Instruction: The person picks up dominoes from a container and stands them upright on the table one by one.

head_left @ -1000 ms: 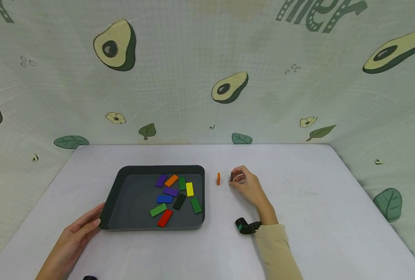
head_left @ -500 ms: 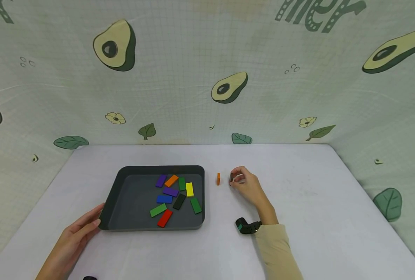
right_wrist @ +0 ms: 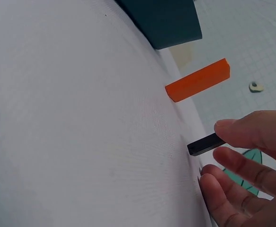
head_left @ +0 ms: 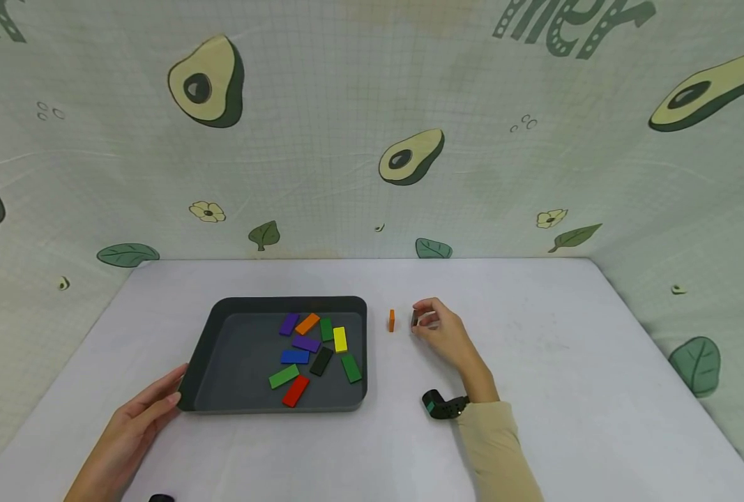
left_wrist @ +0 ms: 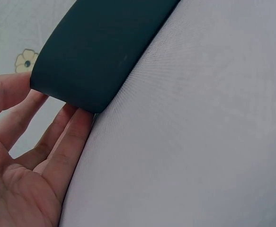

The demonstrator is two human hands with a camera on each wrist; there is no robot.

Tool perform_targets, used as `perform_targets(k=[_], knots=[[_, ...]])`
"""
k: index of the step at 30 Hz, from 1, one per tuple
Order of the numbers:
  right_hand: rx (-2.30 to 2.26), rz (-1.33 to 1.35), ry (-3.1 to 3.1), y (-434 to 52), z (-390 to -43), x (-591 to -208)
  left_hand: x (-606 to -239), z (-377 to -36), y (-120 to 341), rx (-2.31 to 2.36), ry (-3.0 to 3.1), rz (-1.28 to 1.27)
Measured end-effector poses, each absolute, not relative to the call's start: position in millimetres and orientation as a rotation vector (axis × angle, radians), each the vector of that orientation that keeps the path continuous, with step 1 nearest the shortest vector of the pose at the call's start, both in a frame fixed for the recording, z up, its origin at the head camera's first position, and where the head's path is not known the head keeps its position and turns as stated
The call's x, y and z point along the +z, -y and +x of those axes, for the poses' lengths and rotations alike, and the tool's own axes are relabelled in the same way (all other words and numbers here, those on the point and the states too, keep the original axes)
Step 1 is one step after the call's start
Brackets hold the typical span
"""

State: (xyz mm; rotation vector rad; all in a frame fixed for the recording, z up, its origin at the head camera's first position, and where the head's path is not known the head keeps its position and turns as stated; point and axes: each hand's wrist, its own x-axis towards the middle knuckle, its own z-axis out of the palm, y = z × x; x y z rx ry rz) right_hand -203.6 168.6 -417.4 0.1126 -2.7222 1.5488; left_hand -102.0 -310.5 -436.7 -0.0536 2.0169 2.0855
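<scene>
- My right hand (head_left: 437,329) pinches a black block (right_wrist: 205,144) upright on the table (head_left: 535,362), just right of the standing orange block (head_left: 392,321).
- Best set it down square, then let go gently.
- Left hand (head_left: 134,425), fingers straight, rests against the tray (head_left: 203,348) corner.
- Only the wrist view shows the black block clearly; it seems to touch the table.

A dark rectangular plastic tray (head_left: 221,362) is sitting left of a small upright orange block (head_left: 392,321); a thin black block (head_left: 414,320) is standing just right of that.

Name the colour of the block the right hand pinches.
Black block, clearest in the right wrist view.
</scene>
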Motion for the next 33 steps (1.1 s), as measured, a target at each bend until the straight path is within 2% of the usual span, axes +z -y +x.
perform_targets(k=[14, 33], knots=[[1.572, 0.121, 2.756, -171, -203, -413, -436, -103, 309, 2.087, -2.034, -0.076], [1.477, 0.263, 2.734, -166, -191, -381, -436, -101, 310, 2.097, -2.023, -0.076]])
